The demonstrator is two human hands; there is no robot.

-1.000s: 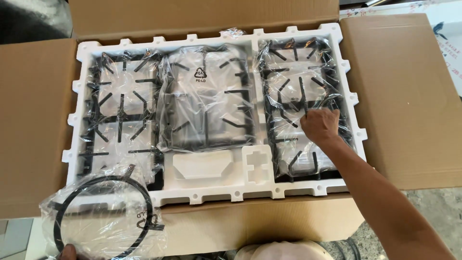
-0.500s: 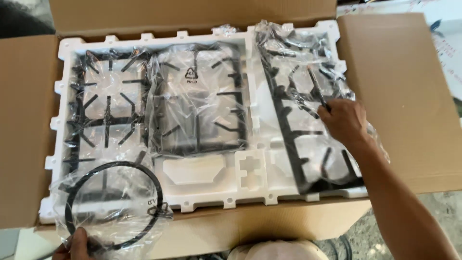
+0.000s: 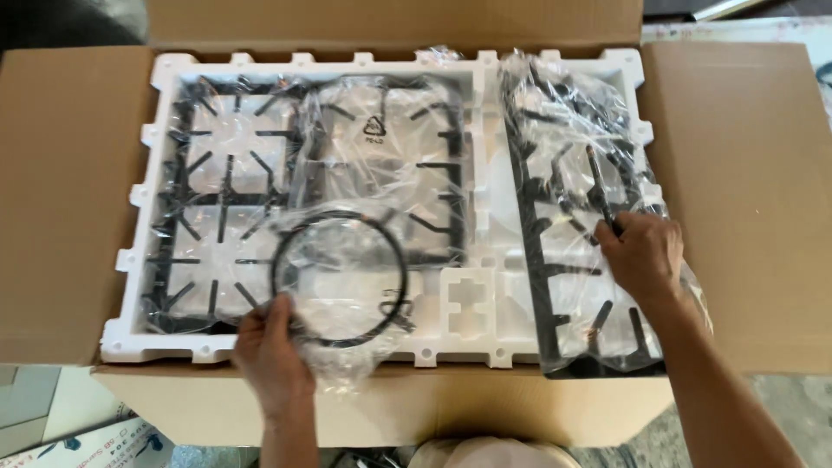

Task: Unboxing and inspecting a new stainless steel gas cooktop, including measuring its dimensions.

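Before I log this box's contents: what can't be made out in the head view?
- Whatever lies beneath the white foam tray: hidden by the tray.
- Fine detail of the right grate: blurred by glare on its plastic bag.
- Right hand fingertips: curled into the bag.
- Left hand grip on the bagged black ring: hidden by the hand's back.

The box is matt brown cardboard. The tray inside is white foam, slightly grainy. Black matt metal grates and a black ring sit in thin, glossy, crinkled clear plastic bags.
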